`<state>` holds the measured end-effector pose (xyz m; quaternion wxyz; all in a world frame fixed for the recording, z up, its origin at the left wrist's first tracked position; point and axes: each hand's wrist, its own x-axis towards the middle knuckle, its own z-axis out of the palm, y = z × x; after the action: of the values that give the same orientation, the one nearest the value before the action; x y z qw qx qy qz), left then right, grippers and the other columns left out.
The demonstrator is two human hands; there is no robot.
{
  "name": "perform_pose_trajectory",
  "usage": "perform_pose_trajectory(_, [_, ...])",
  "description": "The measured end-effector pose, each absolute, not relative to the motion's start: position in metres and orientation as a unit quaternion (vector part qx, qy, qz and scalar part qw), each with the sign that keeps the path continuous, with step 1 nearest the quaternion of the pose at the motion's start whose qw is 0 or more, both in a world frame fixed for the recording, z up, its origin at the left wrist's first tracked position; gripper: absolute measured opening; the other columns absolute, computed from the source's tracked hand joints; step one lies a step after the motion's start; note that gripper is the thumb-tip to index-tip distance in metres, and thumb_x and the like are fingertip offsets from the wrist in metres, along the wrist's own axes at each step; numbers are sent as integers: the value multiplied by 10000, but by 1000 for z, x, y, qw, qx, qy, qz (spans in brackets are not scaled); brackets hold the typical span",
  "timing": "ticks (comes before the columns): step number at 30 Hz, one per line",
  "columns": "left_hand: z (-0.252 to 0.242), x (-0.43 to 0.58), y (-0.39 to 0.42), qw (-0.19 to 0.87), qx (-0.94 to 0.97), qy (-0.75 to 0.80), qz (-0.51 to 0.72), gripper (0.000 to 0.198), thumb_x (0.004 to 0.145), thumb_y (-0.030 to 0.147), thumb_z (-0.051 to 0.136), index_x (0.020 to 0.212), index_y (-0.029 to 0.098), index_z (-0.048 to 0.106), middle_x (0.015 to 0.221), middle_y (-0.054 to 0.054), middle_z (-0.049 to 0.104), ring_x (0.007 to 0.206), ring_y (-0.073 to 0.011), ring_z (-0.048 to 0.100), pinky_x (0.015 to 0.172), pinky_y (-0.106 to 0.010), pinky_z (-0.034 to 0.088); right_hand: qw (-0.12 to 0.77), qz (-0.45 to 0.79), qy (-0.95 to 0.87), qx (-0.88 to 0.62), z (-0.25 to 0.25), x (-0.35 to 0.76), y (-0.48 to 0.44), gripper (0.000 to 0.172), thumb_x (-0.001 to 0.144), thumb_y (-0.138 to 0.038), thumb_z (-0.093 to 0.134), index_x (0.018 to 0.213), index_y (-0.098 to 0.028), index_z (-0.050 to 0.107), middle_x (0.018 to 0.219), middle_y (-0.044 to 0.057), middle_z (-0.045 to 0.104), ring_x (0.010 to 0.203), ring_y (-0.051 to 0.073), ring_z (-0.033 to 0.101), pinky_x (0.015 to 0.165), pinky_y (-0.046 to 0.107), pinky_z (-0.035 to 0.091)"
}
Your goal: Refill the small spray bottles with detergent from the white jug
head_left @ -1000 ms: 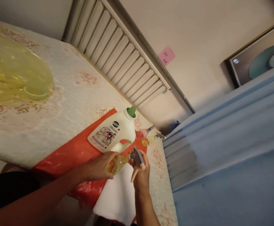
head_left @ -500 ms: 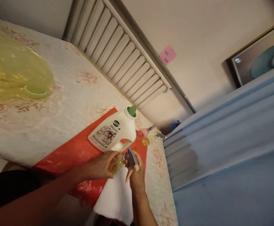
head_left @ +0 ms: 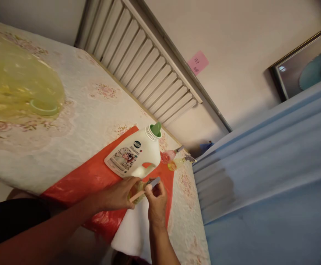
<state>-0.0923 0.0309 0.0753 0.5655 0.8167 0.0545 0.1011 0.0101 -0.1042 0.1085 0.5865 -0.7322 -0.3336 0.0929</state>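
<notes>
Yellow-tinted, the small bottle [head_left: 133, 189] above the red sheet [head_left: 85, 176], on the near side of the white jug [head_left: 135, 156], could spill if the left hand [head_left: 118, 193], fingers clamped round it, slips while the right hand [head_left: 157, 209], fingers clamped on the spray top [head_left: 155, 182], pulls crookedly.

The jug [head_left: 134, 158] stands on the sheet [head_left: 80, 180] beyond the held bottle [head_left: 135, 189], left of two other spray bottles [head_left: 168, 157].
</notes>
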Motion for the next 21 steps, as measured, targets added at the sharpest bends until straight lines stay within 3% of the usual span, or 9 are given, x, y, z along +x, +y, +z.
perform_pose_trajectory(7, [71, -93, 34, 586, 800, 37, 122, 620, 626, 233, 694, 1213, 260, 497, 1231, -47, 585, 1178, -283, 549, 967, -388, 470, 558, 195, -405, -698, 119, 20, -114, 344, 799, -369, 725, 1102, -214, 678, 1020, 45, 650, 910, 200, 579, 788, 301, 465])
perform_pose_trajectory(12, [69, -91, 33, 588, 798, 27, 131, 632, 616, 199, 676, 1223, 280, 520, 1259, -32, 576, 1195, -261, 538, 976, -348, 467, 594, 188, -366, -691, 108, 25, -114, 302, 737, -290, 790, 1001, -194, 681, 943, 34, 676, 868, 189, 597, 795, 304, 464])
perform_pose_trajectory(17, [77, -89, 32, 589, 797, 3, 135, 447, 626, 189, 642, 1069, 241, 615, 1152, -17, 638, 1054, -243, 606, 896, -331, 500, 618, 163, -356, -682, 103, 26, -109, 340, 659, -265, 838, 939, -199, 656, 888, 5, 661, 813, 174, 594, 754, 286, 468])
perform_pose_trajectory(21, [80, -89, 32, 593, 793, 0, 140, 490, 601, 161, 650, 1083, 242, 627, 1143, -15, 644, 1044, -244, 613, 881, -329, 506, 590, 200, -397, -674, 114, 27, -111, 303, 714, -292, 804, 981, -205, 691, 1000, 45, 692, 939, 215, 619, 889, 351, 468])
